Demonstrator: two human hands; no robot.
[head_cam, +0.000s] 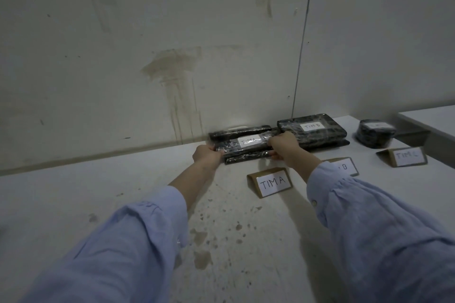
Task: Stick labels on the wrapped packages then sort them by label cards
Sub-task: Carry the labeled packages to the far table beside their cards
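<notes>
- The left hand and right hand gripped a long wrapped package, fingers curled around its ends.
- It sat on the package pile behind the "TIM A" card on the desk.

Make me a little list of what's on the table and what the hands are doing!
left hand: grips left end of the TIM A package
right hand: grips its right end
TIM A card: in front of that pile
TIM B package: stacked by the wall
TIM B card: partly hidden by the right sleeve
round package: behind the TIM C card
</notes>
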